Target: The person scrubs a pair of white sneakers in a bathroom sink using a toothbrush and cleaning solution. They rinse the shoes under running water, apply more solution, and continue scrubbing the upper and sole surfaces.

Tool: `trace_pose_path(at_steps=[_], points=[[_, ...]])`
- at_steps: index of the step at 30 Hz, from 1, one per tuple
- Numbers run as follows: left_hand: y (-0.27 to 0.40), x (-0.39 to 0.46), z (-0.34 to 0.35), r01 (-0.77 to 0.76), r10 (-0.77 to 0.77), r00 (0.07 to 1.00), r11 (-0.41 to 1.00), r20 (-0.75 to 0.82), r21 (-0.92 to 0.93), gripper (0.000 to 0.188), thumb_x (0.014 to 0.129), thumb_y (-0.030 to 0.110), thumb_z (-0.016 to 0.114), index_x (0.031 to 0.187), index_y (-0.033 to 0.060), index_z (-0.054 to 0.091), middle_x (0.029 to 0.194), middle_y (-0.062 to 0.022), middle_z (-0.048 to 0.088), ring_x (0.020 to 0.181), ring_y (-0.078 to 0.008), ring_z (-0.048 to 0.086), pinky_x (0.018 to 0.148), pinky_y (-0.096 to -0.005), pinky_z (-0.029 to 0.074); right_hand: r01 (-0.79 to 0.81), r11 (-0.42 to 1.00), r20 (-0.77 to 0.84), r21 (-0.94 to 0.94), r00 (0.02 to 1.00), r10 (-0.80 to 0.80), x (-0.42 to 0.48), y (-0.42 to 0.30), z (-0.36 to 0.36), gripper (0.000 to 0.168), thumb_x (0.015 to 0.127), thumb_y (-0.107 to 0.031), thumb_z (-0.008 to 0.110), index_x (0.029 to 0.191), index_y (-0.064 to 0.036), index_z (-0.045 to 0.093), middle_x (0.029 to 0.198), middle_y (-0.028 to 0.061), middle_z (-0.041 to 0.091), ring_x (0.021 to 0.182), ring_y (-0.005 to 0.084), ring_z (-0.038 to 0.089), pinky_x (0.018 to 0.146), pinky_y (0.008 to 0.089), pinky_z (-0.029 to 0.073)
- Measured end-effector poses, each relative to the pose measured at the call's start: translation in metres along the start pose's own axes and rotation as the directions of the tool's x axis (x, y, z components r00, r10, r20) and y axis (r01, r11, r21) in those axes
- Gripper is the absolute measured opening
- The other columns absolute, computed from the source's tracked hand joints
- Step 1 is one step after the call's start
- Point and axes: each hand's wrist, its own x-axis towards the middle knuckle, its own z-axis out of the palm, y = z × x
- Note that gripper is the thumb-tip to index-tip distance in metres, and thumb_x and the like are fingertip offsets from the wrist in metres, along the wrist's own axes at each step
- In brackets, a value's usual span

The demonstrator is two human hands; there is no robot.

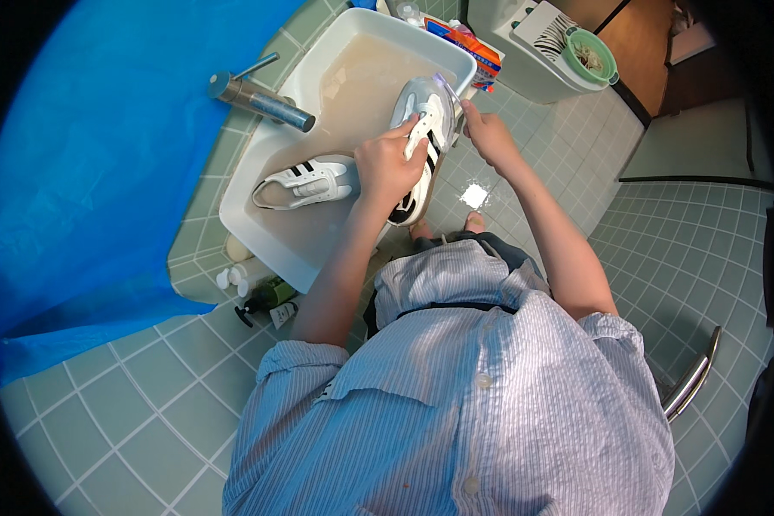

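Observation:
My left hand [391, 161] grips a white sneaker [424, 145] with black stripes by its upper, above the right side of a white washbasin [242, 187]. The sneaker's toe points away from me and its black heel is nearest my body. In my right hand [488, 132] is the handle of a slim pale purple brush [448, 87], whose head meets the side of the toe; its bristles are hidden. A second striped white sneaker [309, 184] lies in the cloudy water [361, 71], left of my left hand.
A metal faucet [261, 103] juts over the basin from the left, beside a blue plastic sheet [103, 155]. Bottles [267, 293] stand by the basin's near left corner. Beyond it lie an orange and blue package [467, 48] and a green basket [591, 56] on a white lid.

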Motion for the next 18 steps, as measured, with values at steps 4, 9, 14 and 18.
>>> trace_pose_path(at_steps=[4,9,14,18], points=[[-0.002,-0.001,0.003,-0.032,0.033,0.999,0.999,-0.029,0.041,0.026,0.077,0.025,0.071,0.091,0.0033,0.074,0.094,-0.0073,0.071,0.052,-0.0262,0.061,0.056,-0.0379,0.048,0.010,0.996,-0.017,-0.090,1.000,-0.012,0.003,0.007,0.000,0.072,0.096,-0.055,0.034,0.066,0.004,0.064,0.065,0.0257,0.061,0.072,0.0409,0.063,0.074,0.0463,0.047],[-0.004,-0.001,0.003,0.113,-0.112,0.993,0.993,-0.024,0.020,0.023,0.076,0.024,0.068,0.073,0.0012,0.071,0.106,-0.0039,0.070,0.065,-0.0281,0.067,0.063,-0.0369,0.052,0.002,0.998,0.029,-0.058,1.000,0.000,-0.057,0.033,0.012,0.072,0.097,-0.054,0.035,0.064,0.003,0.063,0.064,0.0244,0.060,0.071,0.0406,0.063,0.074,0.0464,0.047],[-0.002,-0.003,0.003,0.089,-0.091,0.995,0.994,-0.033,-0.060,0.023,0.076,0.025,0.068,0.073,0.0016,0.071,0.106,-0.0043,0.070,0.065,-0.0283,0.067,0.063,-0.0377,0.052,-0.003,1.000,0.041,0.016,0.999,0.002,-0.063,0.026,0.020,0.073,0.097,-0.057,0.033,0.062,0.002,0.058,0.056,0.0159,0.055,0.058,0.0290,0.055,0.063,0.0409,0.045],[-0.003,-0.002,0.005,0.070,-0.069,0.997,0.996,-0.034,0.050,0.024,0.078,0.027,0.068,0.084,0.0035,0.072,0.104,-0.0053,0.070,0.062,-0.0287,0.066,0.061,-0.0367,0.051,0.009,0.998,-0.004,0.056,1.000,-0.009,-0.042,0.010,0.022,0.072,0.097,-0.057,0.033,0.064,0.002,0.058,0.054,0.0132,0.053,0.052,0.0243,0.052,0.058,0.0375,0.044]])
